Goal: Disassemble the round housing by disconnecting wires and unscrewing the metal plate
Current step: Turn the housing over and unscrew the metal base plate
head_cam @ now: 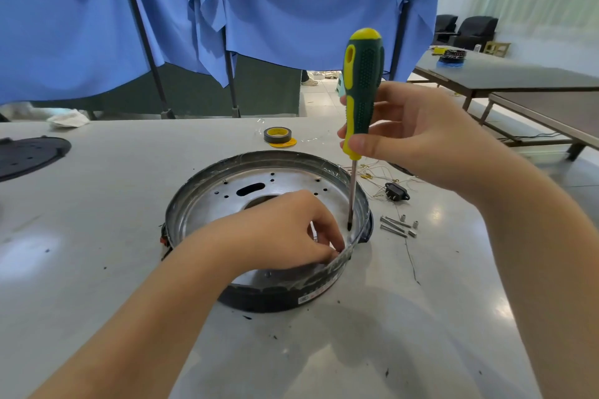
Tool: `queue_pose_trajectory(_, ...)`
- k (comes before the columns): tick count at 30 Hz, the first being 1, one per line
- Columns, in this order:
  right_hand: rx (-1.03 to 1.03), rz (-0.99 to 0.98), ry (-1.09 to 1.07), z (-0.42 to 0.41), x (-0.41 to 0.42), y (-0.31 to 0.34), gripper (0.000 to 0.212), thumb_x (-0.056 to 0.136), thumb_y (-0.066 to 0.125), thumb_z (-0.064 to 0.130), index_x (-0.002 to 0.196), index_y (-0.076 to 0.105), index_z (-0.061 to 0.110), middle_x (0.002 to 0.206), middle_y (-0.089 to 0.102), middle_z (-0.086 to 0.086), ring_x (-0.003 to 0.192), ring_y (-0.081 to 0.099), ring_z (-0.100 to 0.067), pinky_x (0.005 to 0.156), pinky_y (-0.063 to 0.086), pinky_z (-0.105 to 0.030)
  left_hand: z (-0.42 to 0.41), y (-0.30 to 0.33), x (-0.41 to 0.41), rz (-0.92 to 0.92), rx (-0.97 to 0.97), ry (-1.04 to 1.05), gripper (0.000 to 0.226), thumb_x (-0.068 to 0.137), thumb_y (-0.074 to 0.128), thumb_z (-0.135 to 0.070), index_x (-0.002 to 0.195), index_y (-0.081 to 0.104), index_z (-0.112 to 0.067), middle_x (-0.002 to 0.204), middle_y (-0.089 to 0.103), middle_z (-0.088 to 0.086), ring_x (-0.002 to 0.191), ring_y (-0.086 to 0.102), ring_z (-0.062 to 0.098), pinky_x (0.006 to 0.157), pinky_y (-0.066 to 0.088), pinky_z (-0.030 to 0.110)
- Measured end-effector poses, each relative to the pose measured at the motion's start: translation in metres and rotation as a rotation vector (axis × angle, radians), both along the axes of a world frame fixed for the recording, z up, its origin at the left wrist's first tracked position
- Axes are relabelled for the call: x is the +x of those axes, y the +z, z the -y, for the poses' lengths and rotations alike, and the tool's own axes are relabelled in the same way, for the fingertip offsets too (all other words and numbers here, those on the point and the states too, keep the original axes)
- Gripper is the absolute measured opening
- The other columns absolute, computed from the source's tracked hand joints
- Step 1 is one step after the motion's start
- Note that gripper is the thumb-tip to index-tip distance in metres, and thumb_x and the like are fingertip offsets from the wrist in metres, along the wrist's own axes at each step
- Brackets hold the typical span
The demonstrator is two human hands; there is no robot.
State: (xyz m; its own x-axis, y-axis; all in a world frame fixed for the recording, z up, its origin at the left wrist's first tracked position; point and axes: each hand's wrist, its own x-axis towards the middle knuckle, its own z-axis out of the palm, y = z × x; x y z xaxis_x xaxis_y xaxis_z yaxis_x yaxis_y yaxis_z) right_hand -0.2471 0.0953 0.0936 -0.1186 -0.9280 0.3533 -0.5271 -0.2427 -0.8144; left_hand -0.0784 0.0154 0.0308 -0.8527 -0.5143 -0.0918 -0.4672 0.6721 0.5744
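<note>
The right hand point(411, 136) grips the screwdriver point(361, 97) near the low end of its green and yellow handle, thumb in front and fingers curled behind. The tool stands almost upright, its long axis running straight down from this hand, and the tip sits on the metal plate point(227, 191) at the right side, just inside the wall of the round housing point(269, 296). I cannot see the screw head itself under the tip.

The left hand point(285, 230) lies inside the housing, just beside the tip on its left. Its fingertips are curled together and pinch at something small by the near rim; what it is I cannot tell.

The housing rests on the white table point(97, 269) in front of the person. To its right lie loose screws point(397, 226) and, a little further, the thin wires point(372, 176) with a black connector point(396, 192).

I think the coming move is a turn around this upright axis, so the shaft must stay vertical or the tip may slip.
</note>
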Motion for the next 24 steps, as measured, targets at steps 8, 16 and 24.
queue_pose_trajectory(8,0.017,-0.009,-0.007,0.0017,0.0,-0.0022,0.039,0.08,0.073,0.003,0.115,0.062,0.015,0.096,0.073,-0.005,0.086,0.072,-0.018,0.084,0.057,-0.028,-0.0015,-0.0016,-0.0015,0.004,-0.042,0.006,0.017,0.088,0.068,-0.027,0.075,0.066,-0.038,0.071,0.061,-0.025,0.077,0.06,-0.001,0.056,0.04,0.005)
queue_pose_trajectory(16,0.027,-0.022,-0.013,0.0022,0.0009,-0.0024,0.036,0.078,0.076,0.007,0.11,0.063,0.019,0.097,0.073,-0.005,0.084,0.073,-0.018,0.084,0.057,-0.028,-0.0047,-0.0032,-0.0019,0.063,-0.113,-0.017,0.01,0.093,0.06,-0.032,0.084,0.059,-0.038,0.08,0.055,-0.022,0.076,0.052,-0.004,0.057,0.036,0.006)
queue_pose_trajectory(24,0.023,-0.074,-0.044,0.003,0.0007,-0.0027,0.035,0.076,0.078,0.014,0.108,0.064,0.022,0.095,0.072,-0.001,0.081,0.072,-0.015,0.082,0.056,-0.023,-0.0074,-0.0015,-0.0023,0.059,-0.131,0.0,0.015,0.094,0.058,-0.035,0.08,0.055,-0.038,0.084,0.056,-0.02,0.078,0.053,-0.002,0.06,0.034,0.009)
